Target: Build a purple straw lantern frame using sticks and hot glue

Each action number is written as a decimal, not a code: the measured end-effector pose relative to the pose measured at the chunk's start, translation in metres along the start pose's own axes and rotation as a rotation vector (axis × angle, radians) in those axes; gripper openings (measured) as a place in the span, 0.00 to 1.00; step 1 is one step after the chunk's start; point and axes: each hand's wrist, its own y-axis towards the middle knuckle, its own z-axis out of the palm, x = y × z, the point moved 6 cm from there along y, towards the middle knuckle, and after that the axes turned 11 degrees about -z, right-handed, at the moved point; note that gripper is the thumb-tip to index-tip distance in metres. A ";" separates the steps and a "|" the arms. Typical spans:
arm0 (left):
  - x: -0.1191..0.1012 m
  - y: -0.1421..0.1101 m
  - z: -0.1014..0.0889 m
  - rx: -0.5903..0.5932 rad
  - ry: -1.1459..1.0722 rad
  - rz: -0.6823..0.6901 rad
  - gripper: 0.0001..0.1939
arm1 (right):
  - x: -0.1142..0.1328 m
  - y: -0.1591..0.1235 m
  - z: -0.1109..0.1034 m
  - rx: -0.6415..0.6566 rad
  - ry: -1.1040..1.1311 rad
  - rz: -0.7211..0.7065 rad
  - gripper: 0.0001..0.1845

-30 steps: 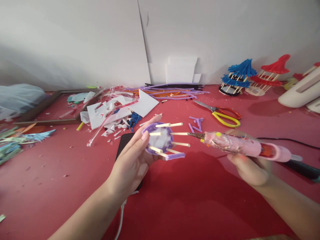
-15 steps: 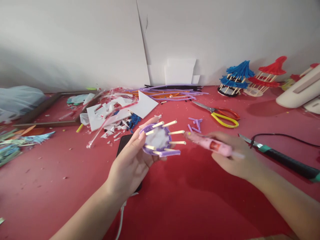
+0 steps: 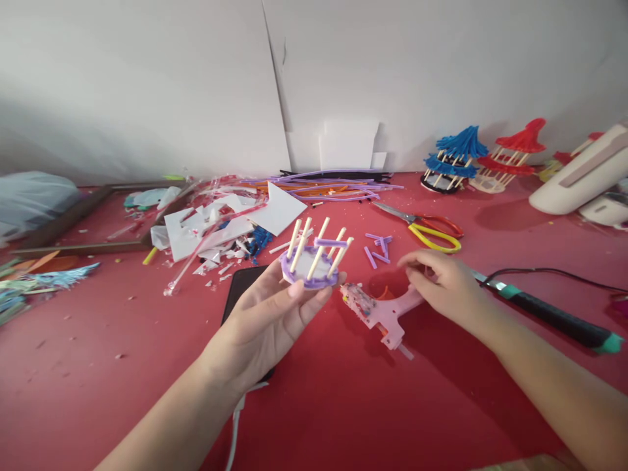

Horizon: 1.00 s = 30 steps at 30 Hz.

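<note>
My left hand (image 3: 267, 311) grips the small round base (image 3: 314, 267) by its rim, thumb at the near side and fingers beneath, holding it above the middle of the table (image 3: 314, 418). Its pale sticks (image 3: 298, 252) point up, their long axes leaning slightly right, and a short purple strip (image 3: 331, 243) lies crosswise over the tops of two. My right hand (image 3: 446, 288) is part open, fingers loosely bent beside the pink glue gun's handle; I can't tell if they touch it. The glue gun (image 3: 380, 311) lies just right of the base, its body running from far left to near right, tip toward the base. A dark phone (image 3: 240, 288) sits partly hidden under my left hand. Cut purple pieces (image 3: 380, 248) lie beyond the gun, with scissors (image 3: 432, 232) farther right and a green-and-black tool (image 3: 554, 317) right of my right hand. White scraps (image 3: 210, 229) crowd the far left, long purple and orange stems (image 3: 328, 186) lie along the wall, and blue (image 3: 454, 160) and red (image 3: 510, 157) little towers stand far right.
</note>
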 end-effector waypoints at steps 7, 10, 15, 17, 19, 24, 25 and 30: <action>0.005 -0.002 0.003 0.030 0.099 -0.038 0.13 | -0.012 0.024 0.008 0.129 -0.031 -0.147 0.15; 0.005 -0.003 0.007 0.075 0.125 -0.044 0.14 | -0.016 0.026 0.014 0.154 -0.021 -0.129 0.17; 0.010 -0.004 0.008 0.099 0.158 -0.102 0.24 | -0.018 0.026 0.018 0.129 -0.052 -0.088 0.10; 0.010 -0.004 0.007 0.088 0.142 -0.093 0.28 | -0.016 0.026 0.017 0.126 -0.061 -0.094 0.08; 0.009 -0.004 0.008 0.117 0.124 -0.090 0.25 | -0.012 0.026 0.016 0.133 -0.061 -0.118 0.08; 0.008 -0.001 0.012 0.173 0.026 -0.127 0.19 | -0.007 0.023 0.012 0.160 -0.069 -0.161 0.06; 0.007 0.000 0.012 0.155 0.011 -0.125 0.20 | -0.007 0.023 0.010 0.151 -0.077 -0.165 0.06; 0.007 -0.002 0.011 0.121 0.017 -0.095 0.24 | -0.001 0.019 -0.011 -0.146 -0.011 -0.108 0.05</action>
